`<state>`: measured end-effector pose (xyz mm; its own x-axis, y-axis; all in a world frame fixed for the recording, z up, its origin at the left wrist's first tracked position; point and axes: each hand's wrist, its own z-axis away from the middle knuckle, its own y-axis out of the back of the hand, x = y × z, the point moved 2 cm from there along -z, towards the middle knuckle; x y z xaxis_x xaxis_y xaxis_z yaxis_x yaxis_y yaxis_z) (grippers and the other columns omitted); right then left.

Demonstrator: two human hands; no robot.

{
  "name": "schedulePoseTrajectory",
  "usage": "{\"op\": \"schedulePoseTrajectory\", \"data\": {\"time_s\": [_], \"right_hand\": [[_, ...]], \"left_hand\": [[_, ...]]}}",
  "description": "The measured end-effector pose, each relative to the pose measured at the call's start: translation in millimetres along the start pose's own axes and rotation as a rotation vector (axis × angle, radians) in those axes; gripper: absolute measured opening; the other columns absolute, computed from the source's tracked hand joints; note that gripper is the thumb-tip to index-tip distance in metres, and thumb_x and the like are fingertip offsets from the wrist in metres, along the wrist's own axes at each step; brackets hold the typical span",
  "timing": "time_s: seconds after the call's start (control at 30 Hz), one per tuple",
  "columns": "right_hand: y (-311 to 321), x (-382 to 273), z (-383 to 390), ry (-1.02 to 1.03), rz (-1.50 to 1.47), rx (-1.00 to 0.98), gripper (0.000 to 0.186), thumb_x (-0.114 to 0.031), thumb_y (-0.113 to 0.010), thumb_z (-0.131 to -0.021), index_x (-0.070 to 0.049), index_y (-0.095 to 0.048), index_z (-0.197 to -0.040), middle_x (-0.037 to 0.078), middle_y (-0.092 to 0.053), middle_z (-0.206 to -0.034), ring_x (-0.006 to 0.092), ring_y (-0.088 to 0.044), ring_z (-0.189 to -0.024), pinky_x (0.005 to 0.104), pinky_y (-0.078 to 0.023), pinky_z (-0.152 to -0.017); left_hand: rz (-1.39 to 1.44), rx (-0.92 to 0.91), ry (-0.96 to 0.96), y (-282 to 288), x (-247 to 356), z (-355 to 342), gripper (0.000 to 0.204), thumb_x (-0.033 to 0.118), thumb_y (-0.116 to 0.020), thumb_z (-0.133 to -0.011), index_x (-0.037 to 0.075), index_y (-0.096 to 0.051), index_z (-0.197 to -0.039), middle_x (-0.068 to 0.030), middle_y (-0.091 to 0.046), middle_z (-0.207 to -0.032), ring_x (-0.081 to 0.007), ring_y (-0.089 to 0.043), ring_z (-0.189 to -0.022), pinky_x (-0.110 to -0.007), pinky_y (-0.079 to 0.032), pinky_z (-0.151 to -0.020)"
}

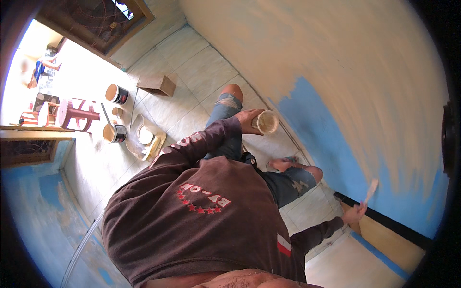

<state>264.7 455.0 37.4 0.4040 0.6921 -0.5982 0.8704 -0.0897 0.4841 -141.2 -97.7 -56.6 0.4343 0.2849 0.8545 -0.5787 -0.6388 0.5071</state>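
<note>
My left hand (249,122) is closed around a small round tub (267,122). Its open top shows pale, cream-coloured contents, seemingly paint. Off to the right, my right hand (354,214) grips a paintbrush (372,189), blurred slightly, with its bristle end at the wall or very near it. That wall (317,122) is blue low down and covered above with streaky cream paint; the brush is over the blue part near the border between the two colours.
Two paint buckets (116,94), a clear tray (152,150) and an open cardboard box (161,86) stand on the tiled floor (185,50). Near the bright doorway is a maroon plastic stool (79,114). A black strip (384,221) edges the wall's lower right. Someone (42,69) is outside.
</note>
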Motion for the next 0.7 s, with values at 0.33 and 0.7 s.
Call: {"op": "schedulePoseTrajectory", "data": {"time_s": [0.33, 0.7], "right_hand": [[-49.0, 37.4, 1.1, -0.144, 0.273, 0.181, 0.03, -0.015, -0.051, -0.101, 0.003, -0.075, -0.104, 0.013, -0.076, -0.103, 0.0289, -0.072, -0.083, 0.0395, -0.058, -0.073], [-144.4, -181.3, 79.8, -0.127, -0.082, -0.117, 0.033, -0.019, -0.047, -0.11, 0.001, -0.062, -0.131, 0.011, -0.074, -0.109, 0.0226, -0.068, -0.082, 0.0335, -0.056, -0.072]], "left_hand": [[-0.02, -0.015, -0.026, -6.7, -6.4, -2.1, 0.096, 0.039, -0.093, -0.067, 0.004, -0.049, -0.145, -0.021, -0.063, -0.131, -0.0391, -0.062, -0.122, -0.045, -0.052, -0.101], [-0.07, 0.038, -0.094, -0.5, -1.8, 1.3, 0.094, 0.037, -0.094, -0.068, 0.003, -0.05, -0.144, -0.0208, -0.065, -0.129, -0.0375, -0.064, -0.12, -0.044, -0.054, -0.1]]}}
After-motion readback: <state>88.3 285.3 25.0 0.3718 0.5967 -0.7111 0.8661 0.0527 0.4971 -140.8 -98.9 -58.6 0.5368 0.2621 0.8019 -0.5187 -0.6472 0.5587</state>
